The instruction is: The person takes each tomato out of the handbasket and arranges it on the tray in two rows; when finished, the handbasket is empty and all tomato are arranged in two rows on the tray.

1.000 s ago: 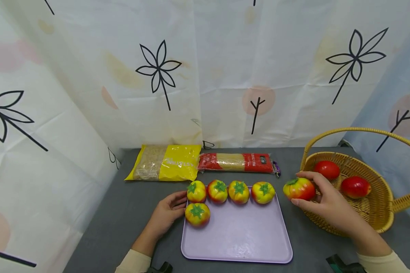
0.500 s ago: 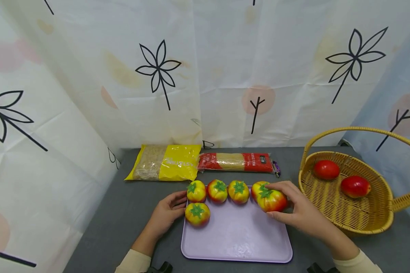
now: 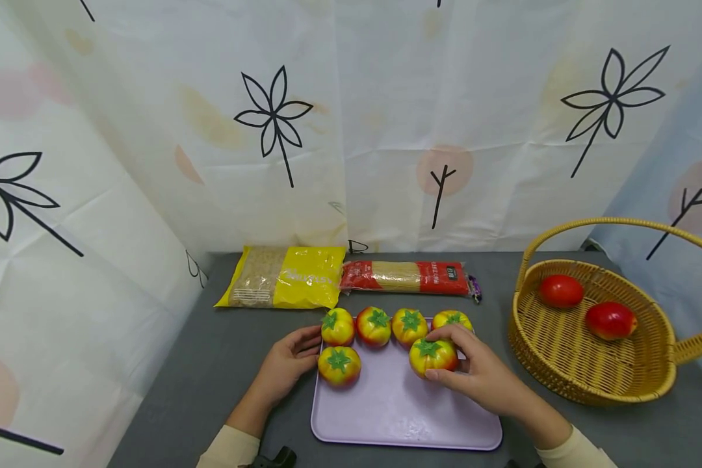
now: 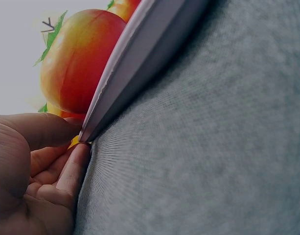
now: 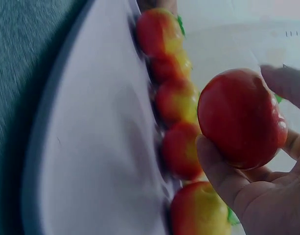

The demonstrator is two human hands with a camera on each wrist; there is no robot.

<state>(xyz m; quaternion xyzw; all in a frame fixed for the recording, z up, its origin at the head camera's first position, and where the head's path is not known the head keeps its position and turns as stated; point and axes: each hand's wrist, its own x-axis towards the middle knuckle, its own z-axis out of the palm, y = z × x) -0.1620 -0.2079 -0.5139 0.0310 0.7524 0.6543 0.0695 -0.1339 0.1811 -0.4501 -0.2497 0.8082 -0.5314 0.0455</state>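
Observation:
My right hand (image 3: pixel 484 378) grips a yellow-and-red tomato (image 3: pixel 433 359) with a green star-shaped top, thumb on the near side and fingers behind. In the right wrist view this tomato (image 5: pixel 240 117) is up off the lilac tray (image 3: pixel 406 419). My left hand (image 3: pixel 285 365) is at the tray's left edge; in the left wrist view its thumb and fingers (image 4: pixel 74 166) pinch the rim. A row of several similar tomatoes (image 3: pixel 373 327) lines the tray's far side. Another tomato (image 3: pixel 339 366) sits before the leftmost one, beside my left hand.
A wicker basket (image 3: pixel 535 370) with a tall handle stands to the right, with two red fruits (image 3: pixel 611 320) inside. Behind the tray lie a yellow bag of grain (image 3: pixel 310 276) and a red pack of noodles (image 3: pixel 400 277). A patterned cloth (image 3: pixel 386 130) hangs behind the table.
My right hand has carried the tomato left from beside the basket, past the row's right end, to over the tray's middle. My left hand has stayed at the tray edge.

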